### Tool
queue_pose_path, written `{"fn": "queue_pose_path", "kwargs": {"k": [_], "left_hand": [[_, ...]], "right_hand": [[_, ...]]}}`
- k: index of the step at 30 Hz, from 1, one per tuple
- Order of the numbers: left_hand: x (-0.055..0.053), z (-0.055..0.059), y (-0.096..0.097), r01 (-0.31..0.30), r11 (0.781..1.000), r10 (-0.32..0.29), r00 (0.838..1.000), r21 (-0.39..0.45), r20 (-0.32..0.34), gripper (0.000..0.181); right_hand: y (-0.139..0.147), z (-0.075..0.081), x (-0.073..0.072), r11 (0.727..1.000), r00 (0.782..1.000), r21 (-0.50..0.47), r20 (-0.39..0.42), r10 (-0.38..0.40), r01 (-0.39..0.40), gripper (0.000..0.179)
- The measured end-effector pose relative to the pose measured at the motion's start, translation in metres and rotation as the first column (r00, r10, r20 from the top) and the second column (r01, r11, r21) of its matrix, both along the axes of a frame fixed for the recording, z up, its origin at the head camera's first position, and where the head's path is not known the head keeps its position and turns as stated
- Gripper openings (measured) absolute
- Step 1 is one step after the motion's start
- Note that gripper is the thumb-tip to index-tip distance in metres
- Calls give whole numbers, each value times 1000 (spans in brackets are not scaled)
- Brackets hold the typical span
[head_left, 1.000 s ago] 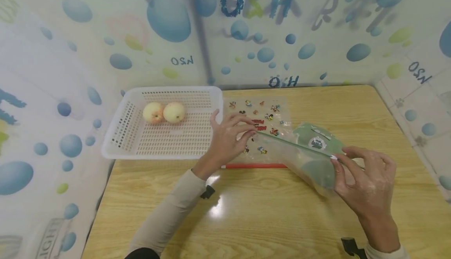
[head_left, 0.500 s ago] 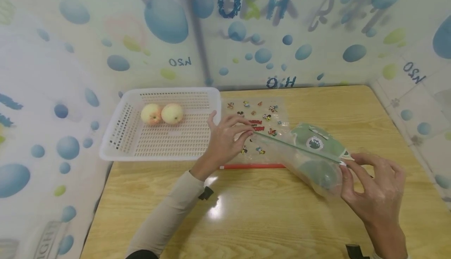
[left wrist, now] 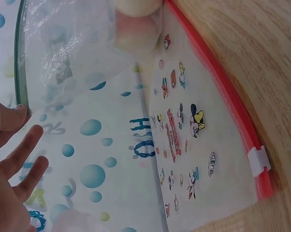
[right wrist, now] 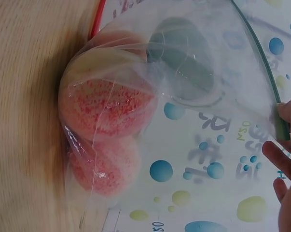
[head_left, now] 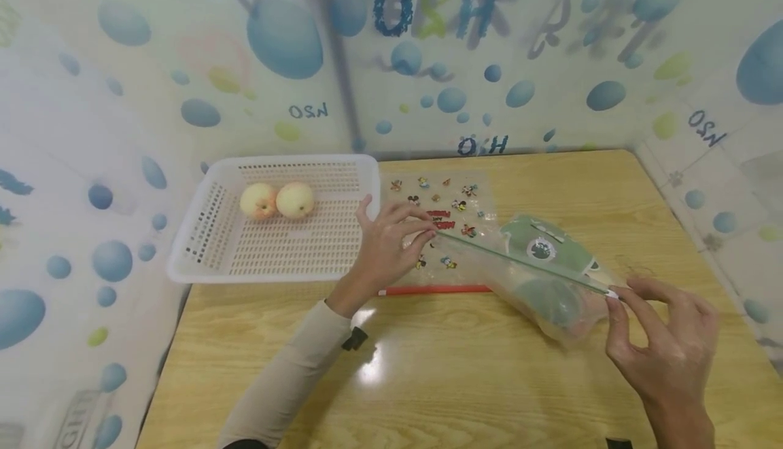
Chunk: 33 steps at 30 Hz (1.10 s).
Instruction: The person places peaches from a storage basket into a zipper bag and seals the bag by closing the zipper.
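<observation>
A clear zip bag with a green patch point(head_left: 538, 248) and a green zip strip point(head_left: 520, 259) is held up at a slant above the table. Yellow-and-red apples point(right wrist: 106, 96) lie inside it, seen through the film in the right wrist view. My left hand point(head_left: 385, 242) pinches the strip's left end between thumb and fingertips. At the strip's right end, my right hand point(head_left: 669, 340) pinches the small white slider point(head_left: 612, 293). Under the left hand lies a second, flat bag point(left wrist: 184, 130) printed with cartoon figures, with a red zip strip point(left wrist: 222, 92).
To the left stands a white plastic basket point(head_left: 180, 259) with two apples point(head_left: 278, 202) in it. All of this is on a wooden table point(head_left: 477, 367), whose far edge meets a wall covering point(head_left: 245, 116) printed with blue drops.
My right hand has slid right and toward me with the white slider, from partway along the green strip to its right end. My left hand keeps its pinch at the left end.
</observation>
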<state>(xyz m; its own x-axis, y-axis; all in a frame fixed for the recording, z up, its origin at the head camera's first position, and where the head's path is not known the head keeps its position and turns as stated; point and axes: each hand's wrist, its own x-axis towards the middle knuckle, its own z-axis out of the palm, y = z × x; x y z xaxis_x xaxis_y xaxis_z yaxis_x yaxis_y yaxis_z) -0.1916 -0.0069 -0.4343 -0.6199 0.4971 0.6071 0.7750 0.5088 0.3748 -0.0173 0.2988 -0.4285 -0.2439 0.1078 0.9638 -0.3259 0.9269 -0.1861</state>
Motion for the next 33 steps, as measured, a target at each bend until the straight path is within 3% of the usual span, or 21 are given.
{"fn": "queue_pose_path", "kwargs": {"k": [13, 22, 25, 28, 33], "left_hand": [[2, -1, -3, -14, 1000, 15, 1000, -24, 21, 5], [2, -2, -4, -12, 999, 13, 1000, -31, 20, 5], [2, -2, -4, -1, 999, 2, 999, -37, 33, 5], [3, -1, -5, 24, 998, -21, 999, -51, 50, 6], [3, 2, -9, 91, 989, -81, 993, -116, 89, 9]], "right_hand": [[1, 0, 13, 998, 995, 13, 75, -60, 59, 49], [1, -1, 13, 999, 998, -21, 46, -30, 31, 51], [1, -5, 12, 998, 1000, -51, -13, 21, -22, 44], [-6, -6, 13, 988, 990, -77, -53, 133, -137, 35], [-21, -5, 20, 925, 933, -128, 3, 361, -358, 24]]}}
